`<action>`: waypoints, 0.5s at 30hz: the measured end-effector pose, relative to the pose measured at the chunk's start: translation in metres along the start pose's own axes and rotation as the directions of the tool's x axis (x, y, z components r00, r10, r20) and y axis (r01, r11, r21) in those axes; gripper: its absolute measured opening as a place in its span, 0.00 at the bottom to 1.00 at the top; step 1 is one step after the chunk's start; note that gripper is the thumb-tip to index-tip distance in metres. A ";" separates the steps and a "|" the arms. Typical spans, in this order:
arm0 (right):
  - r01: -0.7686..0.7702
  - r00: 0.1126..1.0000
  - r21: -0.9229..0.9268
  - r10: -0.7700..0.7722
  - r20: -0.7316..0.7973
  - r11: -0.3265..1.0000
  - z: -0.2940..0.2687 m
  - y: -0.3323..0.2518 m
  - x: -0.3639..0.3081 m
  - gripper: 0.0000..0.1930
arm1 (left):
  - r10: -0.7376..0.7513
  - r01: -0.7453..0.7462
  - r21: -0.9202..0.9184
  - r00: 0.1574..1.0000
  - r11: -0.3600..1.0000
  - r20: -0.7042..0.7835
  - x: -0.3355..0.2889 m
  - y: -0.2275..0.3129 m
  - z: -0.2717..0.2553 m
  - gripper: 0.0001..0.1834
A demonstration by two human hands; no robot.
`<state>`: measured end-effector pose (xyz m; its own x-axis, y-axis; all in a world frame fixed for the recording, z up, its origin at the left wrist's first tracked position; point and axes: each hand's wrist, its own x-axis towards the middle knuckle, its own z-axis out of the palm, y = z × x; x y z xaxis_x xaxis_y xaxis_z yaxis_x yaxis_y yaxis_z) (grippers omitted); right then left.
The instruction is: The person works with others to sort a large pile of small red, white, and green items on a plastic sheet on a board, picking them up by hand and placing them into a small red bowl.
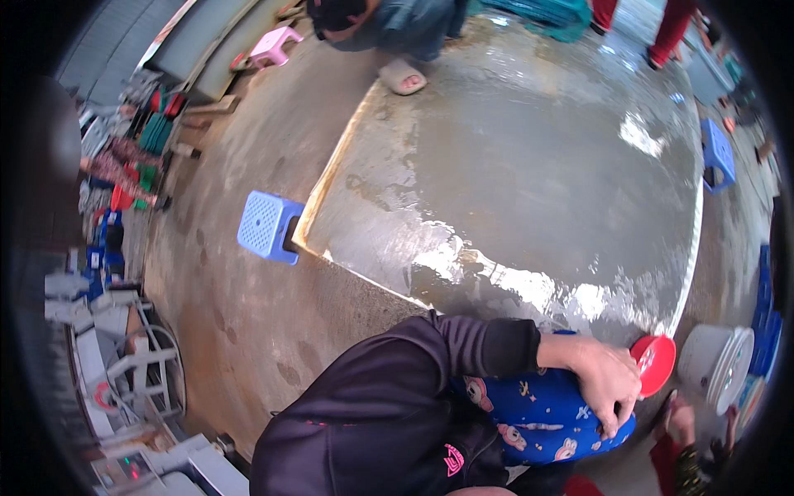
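My left hand [608,379] rests on blue cartoon-print cloth [542,407], lower right of frame, pale animal figures all over it, fingers bent downward, can't tell if clamped; pink mark [453,460] on my dark jacket [356,430] illegible; red bowl [659,372] just right, contents unclear, white bucket [701,357] beyond.

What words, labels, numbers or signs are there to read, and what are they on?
There is no text here I can read clearly.
Dark fabric jacket: a small pink printed mark, too blurred to read.
Grey boxy machine: tiny glowing red marks, too small to read.
Blue fabric with cartoon prints: little pictures, no words I can make out.
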<state>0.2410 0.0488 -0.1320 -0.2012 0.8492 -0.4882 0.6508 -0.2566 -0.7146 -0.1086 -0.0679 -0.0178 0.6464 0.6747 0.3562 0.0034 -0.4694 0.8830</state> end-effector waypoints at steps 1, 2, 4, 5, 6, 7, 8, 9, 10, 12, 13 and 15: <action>0.013 1.000 0.017 -0.013 -0.003 1.000 0.002 0.001 -0.004 0.26 | 0.073 -0.073 0.002 0.997 0.997 -0.036 0.010 -0.011 0.007 0.12; 0.010 1.000 0.035 -0.010 0.004 0.999 0.017 0.000 -0.013 0.26 | 0.051 -0.051 0.021 0.999 0.998 0.000 0.009 -0.011 0.006 0.12; 0.001 1.000 0.057 -0.001 -0.005 0.998 0.049 -0.010 -0.028 0.26 | 0.090 -0.089 0.039 0.996 0.995 -0.013 0.013 -0.019 0.008 0.10; 0.008 1.000 0.087 -0.008 0.007 0.996 0.068 -0.017 -0.033 0.26 | 0.097 -0.098 0.069 0.995 0.993 0.016 0.010 -0.016 0.003 0.09; 0.010 1.000 0.134 -0.012 0.017 0.991 0.090 -0.020 -0.038 0.26 | 0.076 -0.075 0.088 0.997 0.993 -0.010 0.002 -0.016 0.004 0.08; 0.012 1.000 0.194 -0.014 0.014 0.981 0.103 -0.018 -0.043 0.26 | 0.067 -0.065 0.108 0.998 0.992 -0.015 0.000 -0.017 0.009 0.08; 0.018 1.000 0.251 -0.017 -0.006 0.968 0.109 -0.016 -0.051 0.26 | 0.078 -0.075 0.140 0.997 0.987 -0.014 0.007 -0.017 0.011 0.08; 0.015 1.000 0.319 -0.009 -0.019 0.948 0.117 -0.011 -0.060 0.26 | 0.047 -0.048 0.130 0.999 0.990 0.009 0.014 -0.015 0.015 0.08; 0.018 0.999 0.376 -0.002 -0.044 0.926 0.117 -0.005 -0.070 0.26 | 0.051 -0.056 0.118 0.998 0.991 0.041 0.024 -0.017 0.026 0.08; 0.031 0.997 0.493 0.011 -0.081 0.869 0.121 0.005 -0.088 0.27 | 0.034 -0.047 0.133 0.994 0.990 0.099 0.035 -0.019 0.042 0.08; 0.044 0.993 0.533 0.020 -0.114 0.845 0.119 0.014 -0.099 0.27 | 0.035 -0.052 0.131 0.991 0.990 0.131 0.042 -0.022 0.053 0.08; 0.067 0.987 0.617 0.040 -0.159 0.784 0.117 0.014 -0.112 0.27 | 0.014 -0.038 0.127 0.983 0.991 0.183 0.053 -0.027 0.052 0.08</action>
<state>0.1875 -0.1040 -0.1458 -0.0564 0.9008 -0.4306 0.0454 -0.4285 -0.9024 -0.0347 -0.0497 -0.0384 0.7748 0.5527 0.3069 0.0756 -0.5629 0.8230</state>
